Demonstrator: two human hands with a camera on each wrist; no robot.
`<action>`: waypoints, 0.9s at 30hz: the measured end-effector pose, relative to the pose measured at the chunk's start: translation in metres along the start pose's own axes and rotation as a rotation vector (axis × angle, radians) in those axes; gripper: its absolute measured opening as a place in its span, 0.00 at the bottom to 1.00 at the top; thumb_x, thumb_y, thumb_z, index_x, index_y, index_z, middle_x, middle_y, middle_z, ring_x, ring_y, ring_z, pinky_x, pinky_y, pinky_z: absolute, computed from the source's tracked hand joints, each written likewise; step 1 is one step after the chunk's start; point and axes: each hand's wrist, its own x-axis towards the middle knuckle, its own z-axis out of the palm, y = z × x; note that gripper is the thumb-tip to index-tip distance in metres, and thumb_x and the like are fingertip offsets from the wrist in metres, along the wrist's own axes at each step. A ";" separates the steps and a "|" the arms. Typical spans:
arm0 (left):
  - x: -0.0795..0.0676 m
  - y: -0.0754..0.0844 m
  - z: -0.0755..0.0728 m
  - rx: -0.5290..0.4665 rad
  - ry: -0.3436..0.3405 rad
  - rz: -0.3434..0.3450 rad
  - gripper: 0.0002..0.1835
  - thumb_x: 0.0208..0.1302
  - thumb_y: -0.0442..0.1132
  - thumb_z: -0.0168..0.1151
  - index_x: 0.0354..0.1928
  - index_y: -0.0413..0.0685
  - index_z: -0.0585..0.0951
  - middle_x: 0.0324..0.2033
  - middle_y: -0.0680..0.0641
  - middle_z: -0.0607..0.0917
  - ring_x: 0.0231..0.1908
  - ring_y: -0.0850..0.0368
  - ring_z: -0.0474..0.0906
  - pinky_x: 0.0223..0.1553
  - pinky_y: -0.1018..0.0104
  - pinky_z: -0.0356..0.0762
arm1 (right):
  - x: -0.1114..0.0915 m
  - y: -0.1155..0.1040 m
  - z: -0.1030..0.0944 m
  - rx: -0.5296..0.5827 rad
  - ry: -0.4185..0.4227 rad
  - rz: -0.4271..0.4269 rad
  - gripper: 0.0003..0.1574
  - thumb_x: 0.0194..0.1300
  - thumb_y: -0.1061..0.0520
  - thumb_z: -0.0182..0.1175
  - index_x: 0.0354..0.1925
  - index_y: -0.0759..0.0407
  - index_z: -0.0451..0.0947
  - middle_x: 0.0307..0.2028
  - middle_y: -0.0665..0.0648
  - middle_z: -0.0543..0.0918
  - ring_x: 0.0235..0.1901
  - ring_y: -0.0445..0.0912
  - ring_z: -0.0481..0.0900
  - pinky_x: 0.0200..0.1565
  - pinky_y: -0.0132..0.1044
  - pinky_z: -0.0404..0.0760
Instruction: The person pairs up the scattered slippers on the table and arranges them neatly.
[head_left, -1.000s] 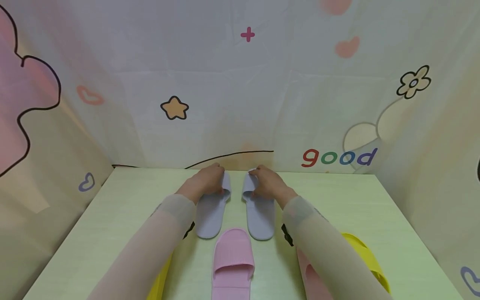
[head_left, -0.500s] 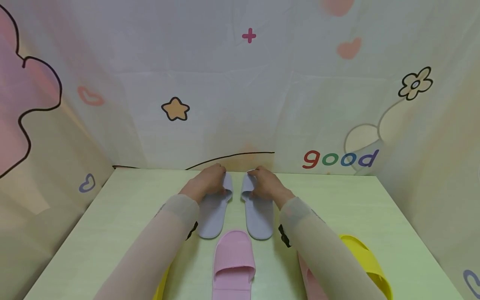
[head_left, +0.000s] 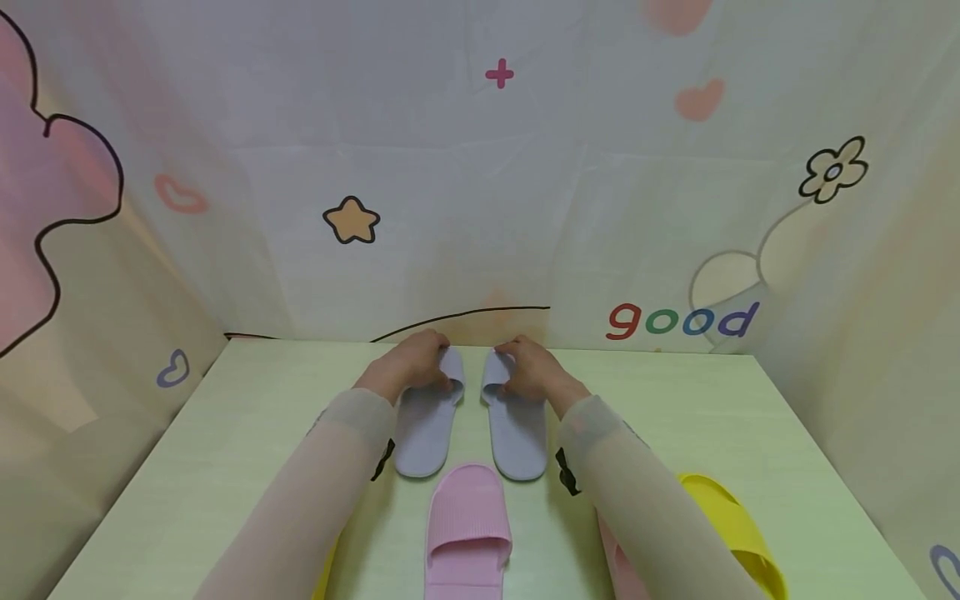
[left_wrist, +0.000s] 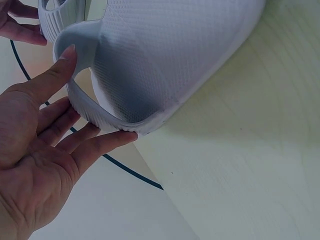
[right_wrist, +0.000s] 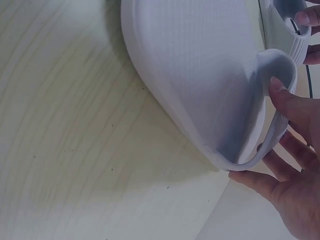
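Note:
Two pale lavender slippers lie side by side at the back of the table, toes toward the wall cloth. On the left slipper (head_left: 425, 433) my left hand (head_left: 408, 364) pinches the strap. The left wrist view shows that thumb (left_wrist: 64, 62) inside the strap opening and the fingers (left_wrist: 102, 145) along its outside. My right hand (head_left: 534, 369) holds the right slipper (head_left: 519, 437) the same way, its thumb (right_wrist: 282, 95) under the strap in the right wrist view. A narrow gap separates the slippers. In the head view the hands cover part of both straps.
A pink slipper (head_left: 468, 508) lies in front, between the forearms. Under the right forearm a salmon-pink slipper (head_left: 621, 575) is partly hidden, with a yellow slipper (head_left: 727, 517) beyond it. Another yellow edge (head_left: 326, 575) peeks out by the left forearm. Printed cloth (head_left: 450, 208) hangs behind the table (head_left: 247, 433).
Over the last second both hands have drawn the lavender slippers slightly inward, narrowing the gap between them. During the last half second they stay almost still, and the view tilts up a little.

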 end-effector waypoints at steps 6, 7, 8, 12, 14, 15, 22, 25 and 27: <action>0.004 -0.002 0.001 -0.014 -0.005 -0.001 0.41 0.59 0.43 0.79 0.72 0.41 0.72 0.68 0.41 0.77 0.68 0.46 0.73 0.72 0.52 0.70 | 0.002 -0.001 -0.001 0.040 -0.007 0.021 0.49 0.58 0.58 0.77 0.74 0.57 0.70 0.70 0.62 0.71 0.71 0.58 0.70 0.74 0.51 0.68; 0.005 -0.002 0.001 -0.019 -0.006 -0.003 0.41 0.59 0.43 0.79 0.72 0.41 0.72 0.68 0.41 0.77 0.68 0.46 0.73 0.72 0.52 0.70 | 0.002 -0.001 0.000 0.044 -0.005 0.021 0.48 0.58 0.58 0.77 0.74 0.58 0.70 0.71 0.62 0.71 0.71 0.58 0.70 0.74 0.51 0.68; 0.005 -0.002 0.001 -0.022 -0.005 -0.001 0.40 0.59 0.43 0.79 0.72 0.41 0.72 0.68 0.41 0.77 0.68 0.46 0.74 0.72 0.52 0.70 | 0.003 -0.001 0.000 0.047 -0.004 0.022 0.48 0.58 0.58 0.77 0.74 0.58 0.70 0.71 0.62 0.71 0.71 0.58 0.70 0.74 0.51 0.68; 0.005 0.001 0.000 -0.024 0.000 0.006 0.40 0.59 0.43 0.79 0.71 0.40 0.73 0.67 0.40 0.78 0.67 0.46 0.74 0.71 0.52 0.71 | 0.004 -0.002 0.000 0.048 0.002 0.023 0.47 0.58 0.58 0.77 0.73 0.58 0.70 0.70 0.62 0.71 0.71 0.58 0.70 0.74 0.50 0.68; 0.005 0.003 0.000 -0.022 0.007 0.012 0.40 0.59 0.43 0.79 0.71 0.39 0.73 0.67 0.39 0.78 0.66 0.45 0.75 0.71 0.52 0.71 | 0.005 -0.002 0.000 0.043 0.005 0.020 0.47 0.58 0.57 0.77 0.73 0.59 0.71 0.70 0.62 0.72 0.70 0.58 0.71 0.74 0.50 0.68; 0.005 0.004 0.000 -0.019 0.008 0.014 0.39 0.59 0.43 0.79 0.70 0.39 0.74 0.66 0.39 0.78 0.66 0.45 0.75 0.71 0.52 0.72 | 0.006 -0.002 0.000 0.040 0.008 0.016 0.47 0.58 0.57 0.77 0.73 0.59 0.71 0.70 0.63 0.72 0.70 0.58 0.71 0.74 0.50 0.68; 0.004 0.008 0.000 -0.019 0.015 0.023 0.37 0.60 0.43 0.78 0.68 0.38 0.75 0.65 0.39 0.79 0.64 0.45 0.76 0.68 0.52 0.74 | 0.009 -0.003 0.002 0.030 0.021 -0.002 0.46 0.59 0.57 0.77 0.72 0.60 0.71 0.69 0.64 0.73 0.71 0.59 0.71 0.74 0.51 0.69; 0.005 0.008 0.000 -0.016 0.018 0.019 0.37 0.60 0.44 0.78 0.68 0.39 0.75 0.65 0.40 0.79 0.64 0.45 0.76 0.68 0.53 0.74 | 0.010 -0.004 0.002 0.028 0.024 -0.004 0.46 0.59 0.57 0.77 0.72 0.60 0.71 0.69 0.64 0.73 0.71 0.59 0.71 0.74 0.51 0.69; 0.007 0.008 0.000 -0.016 0.019 0.018 0.37 0.60 0.44 0.78 0.68 0.39 0.75 0.65 0.40 0.79 0.64 0.45 0.76 0.69 0.53 0.74 | 0.011 -0.004 0.002 0.027 0.024 -0.006 0.46 0.59 0.57 0.77 0.72 0.60 0.71 0.69 0.64 0.73 0.71 0.59 0.71 0.74 0.51 0.69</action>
